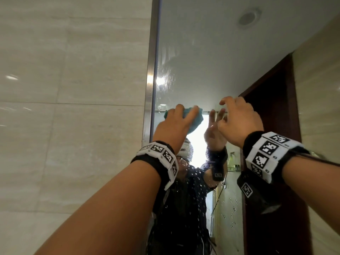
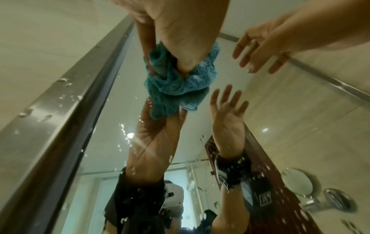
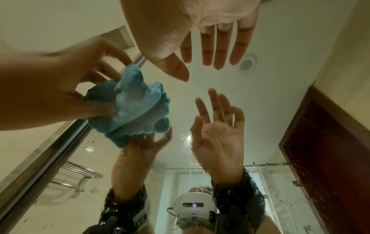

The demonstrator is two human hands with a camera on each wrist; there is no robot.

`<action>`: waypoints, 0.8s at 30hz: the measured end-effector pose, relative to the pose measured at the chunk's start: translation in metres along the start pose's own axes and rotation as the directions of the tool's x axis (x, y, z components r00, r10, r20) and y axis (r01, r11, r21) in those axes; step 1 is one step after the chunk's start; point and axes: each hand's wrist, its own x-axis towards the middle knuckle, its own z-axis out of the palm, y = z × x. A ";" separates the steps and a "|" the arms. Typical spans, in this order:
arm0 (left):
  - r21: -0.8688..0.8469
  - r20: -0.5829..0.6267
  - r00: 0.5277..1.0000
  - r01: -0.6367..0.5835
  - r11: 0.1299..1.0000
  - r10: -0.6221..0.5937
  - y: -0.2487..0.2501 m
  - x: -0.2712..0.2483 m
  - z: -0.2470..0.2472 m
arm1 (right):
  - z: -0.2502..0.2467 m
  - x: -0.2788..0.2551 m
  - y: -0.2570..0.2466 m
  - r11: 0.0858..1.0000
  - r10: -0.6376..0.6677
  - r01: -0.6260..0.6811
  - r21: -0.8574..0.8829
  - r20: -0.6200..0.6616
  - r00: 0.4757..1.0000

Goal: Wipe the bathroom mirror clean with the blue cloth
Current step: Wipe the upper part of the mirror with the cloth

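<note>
Against mirror, left hand presses blue cloth

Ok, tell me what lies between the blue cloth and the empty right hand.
Nothing but bare mirror glass: the right wrist view shows a clear gap between the blue cloth and right hand.

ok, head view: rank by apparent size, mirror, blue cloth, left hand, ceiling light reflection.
1. mirror
2. left hand, though it is nearer the camera, which inflates it
3. blue cloth, mostly hidden behind that hand
4. ceiling light reflection
</note>
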 end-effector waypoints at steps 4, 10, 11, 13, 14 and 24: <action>0.092 0.116 0.985 -0.135 0.987 0.124 0.008 -0.007 0.002 | 0.007 0.003 0.000 0.999 -0.029 0.030 -0.035 0.016 0.999; 0.029 0.309 0.947 -0.101 0.995 0.087 0.013 -0.030 0.014 | 0.024 0.010 -0.004 0.987 -0.083 0.096 -0.132 0.099 0.992; 0.026 0.316 0.945 -0.096 0.995 0.083 0.013 -0.029 0.015 | 0.026 0.012 -0.005 0.992 -0.057 0.071 -0.108 0.126 0.990; 0.044 0.298 0.951 -0.096 0.994 0.078 0.008 -0.017 0.013 | 0.030 0.013 -0.007 0.997 -0.019 0.030 -0.068 0.157 0.987; 0.052 0.273 0.960 -0.078 0.996 0.061 0.002 -0.007 0.011 | 0.032 0.012 -0.007 0.997 -0.016 0.027 -0.067 0.150 0.989; -0.024 0.268 0.963 -0.025 0.999 0.031 0.024 -0.022 0.028 | 0.041 0.007 -0.006 0.985 -0.040 0.058 -0.163 0.108 0.993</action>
